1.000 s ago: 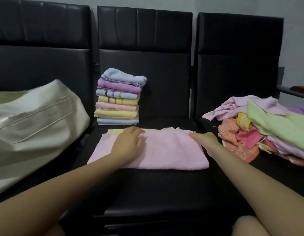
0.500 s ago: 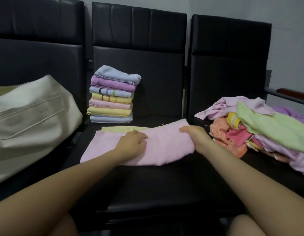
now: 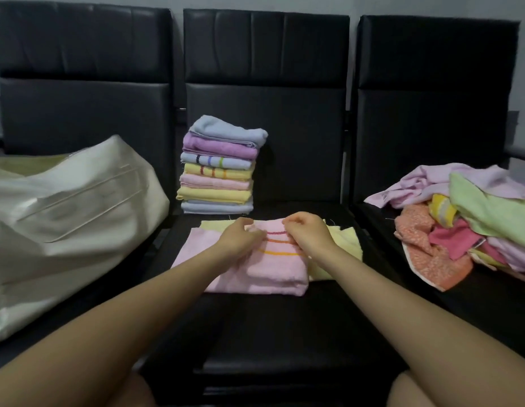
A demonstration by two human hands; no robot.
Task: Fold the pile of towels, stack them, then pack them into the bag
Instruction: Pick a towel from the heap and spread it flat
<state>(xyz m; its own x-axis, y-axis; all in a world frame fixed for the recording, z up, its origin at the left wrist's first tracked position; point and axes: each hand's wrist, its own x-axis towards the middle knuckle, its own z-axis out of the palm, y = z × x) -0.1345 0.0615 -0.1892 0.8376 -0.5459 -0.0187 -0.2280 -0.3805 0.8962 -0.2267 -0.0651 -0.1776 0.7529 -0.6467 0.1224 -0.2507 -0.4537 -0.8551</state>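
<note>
A pink towel (image 3: 270, 268) with coloured stripes lies half folded on the middle seat, its right part turned over to the left. My left hand (image 3: 239, 237) and my right hand (image 3: 307, 235) pinch its far edge side by side. A yellow towel (image 3: 345, 248) lies flat beneath it and sticks out to the right. Behind stands a stack of several folded towels (image 3: 218, 168). The unfolded pile of towels (image 3: 473, 224) covers the right seat. A cream bag (image 3: 70, 218) lies on the left seat.
Three black padded chairs (image 3: 265, 113) stand in a row with tall backrests. The near part of the middle seat (image 3: 270, 333) is bare black cushion. My knees show at the bottom edge.
My right hand has carried the pink towel's right edge over to the left, folding it. The stripes now show on top and the yellow towel is uncovered on the right. Both hands now meet at the far edge.
</note>
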